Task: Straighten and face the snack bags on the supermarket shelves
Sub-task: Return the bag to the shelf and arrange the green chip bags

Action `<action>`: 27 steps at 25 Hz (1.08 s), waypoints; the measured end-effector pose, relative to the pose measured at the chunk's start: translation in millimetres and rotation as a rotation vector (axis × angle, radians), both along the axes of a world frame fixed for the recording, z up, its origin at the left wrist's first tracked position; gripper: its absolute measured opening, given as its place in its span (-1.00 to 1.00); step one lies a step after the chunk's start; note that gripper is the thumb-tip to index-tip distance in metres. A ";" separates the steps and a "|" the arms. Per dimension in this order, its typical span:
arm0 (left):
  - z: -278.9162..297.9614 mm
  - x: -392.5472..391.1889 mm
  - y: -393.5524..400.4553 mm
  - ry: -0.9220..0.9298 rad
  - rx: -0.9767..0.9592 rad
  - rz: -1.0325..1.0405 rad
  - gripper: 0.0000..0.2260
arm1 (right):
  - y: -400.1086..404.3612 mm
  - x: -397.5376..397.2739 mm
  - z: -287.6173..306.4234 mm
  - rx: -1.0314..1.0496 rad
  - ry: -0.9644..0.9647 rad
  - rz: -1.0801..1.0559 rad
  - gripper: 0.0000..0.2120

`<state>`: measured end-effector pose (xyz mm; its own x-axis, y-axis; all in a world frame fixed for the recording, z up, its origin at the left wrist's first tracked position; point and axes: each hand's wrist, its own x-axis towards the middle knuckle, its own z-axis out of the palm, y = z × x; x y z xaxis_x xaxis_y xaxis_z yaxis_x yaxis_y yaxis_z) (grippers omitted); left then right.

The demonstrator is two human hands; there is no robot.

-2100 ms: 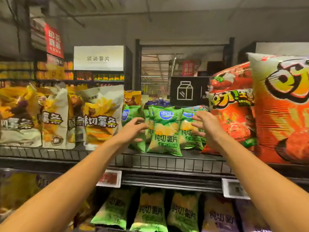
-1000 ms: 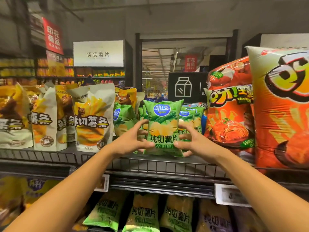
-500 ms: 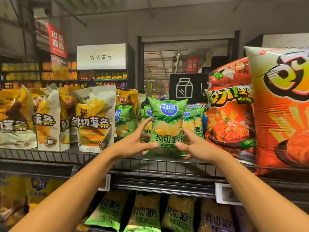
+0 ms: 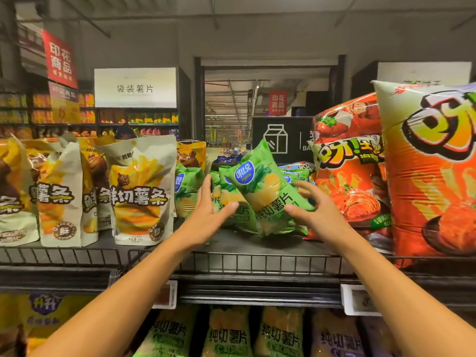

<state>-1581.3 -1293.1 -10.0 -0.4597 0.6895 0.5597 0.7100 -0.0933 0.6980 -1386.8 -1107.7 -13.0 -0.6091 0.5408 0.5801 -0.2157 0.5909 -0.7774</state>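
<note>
Steadying the tilted green chip bag (image 4: 268,191) between my left hand (image 4: 206,217) and right hand (image 4: 316,212), fingers spread and loose, because it leans sideways instead of facing front

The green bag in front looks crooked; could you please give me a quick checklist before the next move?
1. Green bag upright: not ok, it tilts with its top to the left.
2. Label facing out: ok, logo and text show.
3. Left hand on the bag: cannot tell, fingers open beside it.
4. Right hand on the bag: ok, thumb and fingers touch its lower right.
5. Bare shelf in front to stand it: ok.
6. Neighbouring fries bag upright: ok.
</note>
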 end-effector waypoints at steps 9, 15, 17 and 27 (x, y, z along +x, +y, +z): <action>0.6 -0.2 -1.8 -0.074 0.082 -0.056 -0.24 | -2.5 7.1 5.1 -0.062 0.156 0.056 -0.27; 2.5 -3.2 4.7 -0.263 -0.132 -0.234 -0.49 | 5.4 0.8 4.0 -0.121 0.267 0.082 -0.52; 5.6 -3.3 5.1 -0.314 -0.192 -0.300 -0.44 | 3.8 -0.8 3.9 -0.092 0.217 0.082 -0.43; 0.6 -14.7 4.0 -0.329 -0.034 -0.213 -0.19 | -2.0 -2.7 1.3 -0.018 -0.099 0.088 -0.35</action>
